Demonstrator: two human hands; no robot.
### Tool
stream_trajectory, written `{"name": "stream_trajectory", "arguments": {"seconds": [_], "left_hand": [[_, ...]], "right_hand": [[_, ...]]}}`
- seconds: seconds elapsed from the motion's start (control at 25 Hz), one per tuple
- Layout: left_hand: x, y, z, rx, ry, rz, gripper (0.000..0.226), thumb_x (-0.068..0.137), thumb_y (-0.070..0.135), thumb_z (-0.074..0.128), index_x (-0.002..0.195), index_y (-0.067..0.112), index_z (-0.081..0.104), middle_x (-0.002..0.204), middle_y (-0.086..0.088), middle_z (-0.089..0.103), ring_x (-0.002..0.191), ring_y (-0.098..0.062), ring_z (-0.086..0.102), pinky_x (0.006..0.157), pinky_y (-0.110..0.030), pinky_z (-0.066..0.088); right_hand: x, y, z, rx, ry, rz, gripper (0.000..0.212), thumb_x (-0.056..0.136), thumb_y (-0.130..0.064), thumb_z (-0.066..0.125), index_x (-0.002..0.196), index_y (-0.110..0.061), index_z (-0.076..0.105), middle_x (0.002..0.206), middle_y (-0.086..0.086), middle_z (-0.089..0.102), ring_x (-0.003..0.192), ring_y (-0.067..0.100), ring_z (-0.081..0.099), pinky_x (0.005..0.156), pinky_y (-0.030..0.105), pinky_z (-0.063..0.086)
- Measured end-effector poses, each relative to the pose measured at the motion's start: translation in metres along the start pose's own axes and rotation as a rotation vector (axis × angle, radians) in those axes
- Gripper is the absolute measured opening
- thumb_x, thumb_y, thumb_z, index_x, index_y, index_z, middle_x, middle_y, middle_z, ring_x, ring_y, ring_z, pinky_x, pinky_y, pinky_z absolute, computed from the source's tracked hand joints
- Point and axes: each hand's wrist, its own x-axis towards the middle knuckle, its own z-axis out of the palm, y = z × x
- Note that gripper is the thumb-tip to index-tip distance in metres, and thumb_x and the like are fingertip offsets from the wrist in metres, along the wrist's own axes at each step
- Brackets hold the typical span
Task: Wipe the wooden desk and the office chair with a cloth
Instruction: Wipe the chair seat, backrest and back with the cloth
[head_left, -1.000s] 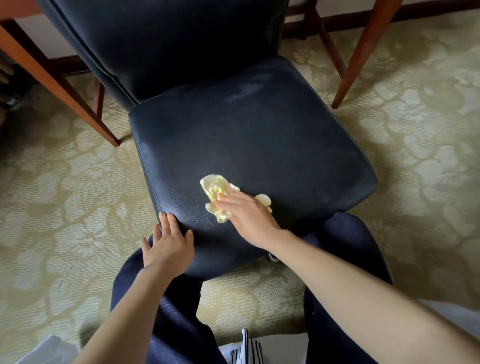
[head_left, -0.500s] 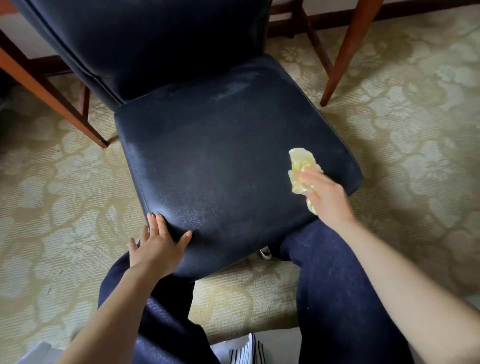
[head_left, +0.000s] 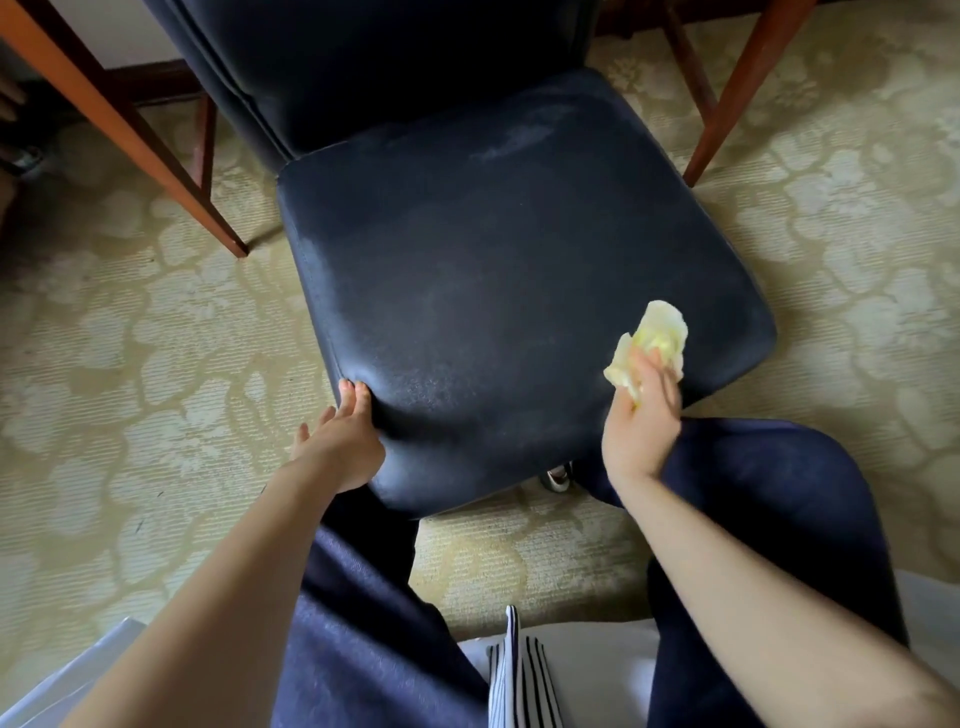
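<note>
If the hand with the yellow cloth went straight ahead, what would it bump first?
Right hand with its cloth would sweep over the chair seat toward its right edge; first bump is probably the wooden desk leg there, though depth is unclear.

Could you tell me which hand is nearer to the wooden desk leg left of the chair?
Left. The left hand rests on the seat, at the corner nearest that desk leg; the right hand holds the cloth at the opposite corner.

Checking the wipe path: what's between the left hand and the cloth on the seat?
Only bare dark office chair seat. Nothing lies between the left hand at its front corner and the cloth held by the right hand. Head view.
</note>
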Motion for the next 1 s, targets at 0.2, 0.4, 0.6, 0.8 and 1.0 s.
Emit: {"name": "stream_trajectory", "arguments": {"seconds": [0.2, 0.4, 0.6, 0.8, 1.0], "left_hand": [[0.005, -0.007, -0.007, 0.000, 0.025, 0.001, 0.077, 0.088, 0.002, 0.033, 0.151, 0.016, -0.010, 0.158, 0.003, -0.018, 0.145, -0.023, 0.011, 0.117, -0.046, 0.007], [0.014, -0.018, -0.019, -0.021, 0.017, 0.022, 0.078, 0.088, 0.000, 0.035, 0.151, 0.015, -0.010, 0.158, 0.003, -0.018, 0.143, -0.028, 0.019, 0.114, -0.048, 0.017], [0.017, -0.024, -0.031, 0.001, -0.017, -0.006, 0.082, 0.085, -0.004, 0.033, 0.150, 0.019, -0.012, 0.156, 0.007, -0.019, 0.146, -0.023, 0.008, 0.117, -0.047, 0.005], [0.018, -0.022, -0.027, 0.222, 0.008, -0.028, 0.075, 0.090, 0.004, 0.029, 0.149, 0.015, -0.016, 0.157, 0.003, -0.020, 0.147, -0.018, 0.000, 0.117, -0.048, 0.001], [0.018, -0.019, -0.024, 0.240, 0.006, -0.061, 0.070, 0.096, 0.014, 0.029, 0.149, 0.014, -0.016, 0.157, 0.001, -0.020, 0.147, -0.019, -0.003, 0.116, -0.045, -0.001]], "right_hand": [[-0.080, -0.035, 0.024, 0.076, -0.219, -0.282, 0.035, 0.080, 0.015, 0.059, 0.110, -0.001, 0.068, 0.118, 0.012, 0.064, 0.120, 0.032, 0.052, 0.098, 0.048, 0.044], [-0.129, -0.082, 0.055, 0.044, -0.548, -0.653, 0.032, 0.080, 0.002, 0.050, 0.102, -0.007, 0.072, 0.114, 0.007, 0.068, 0.114, 0.026, 0.058, 0.100, 0.045, 0.043], [-0.114, -0.089, 0.070, 0.040, -0.744, -0.957, 0.035, 0.069, 0.015, 0.062, 0.099, -0.001, 0.072, 0.110, 0.014, 0.068, 0.109, 0.035, 0.061, 0.094, 0.049, 0.047], [-0.071, -0.043, 0.034, -0.022, -0.718, -0.914, 0.046, 0.074, 0.019, 0.061, 0.111, -0.007, 0.069, 0.122, 0.009, 0.063, 0.119, 0.032, 0.054, 0.099, 0.044, 0.045], [-0.010, 0.012, -0.024, -0.182, -0.532, -0.716, 0.050, 0.076, 0.019, 0.057, 0.120, -0.003, 0.062, 0.132, 0.010, 0.052, 0.129, 0.019, 0.038, 0.110, 0.021, 0.026]]}}
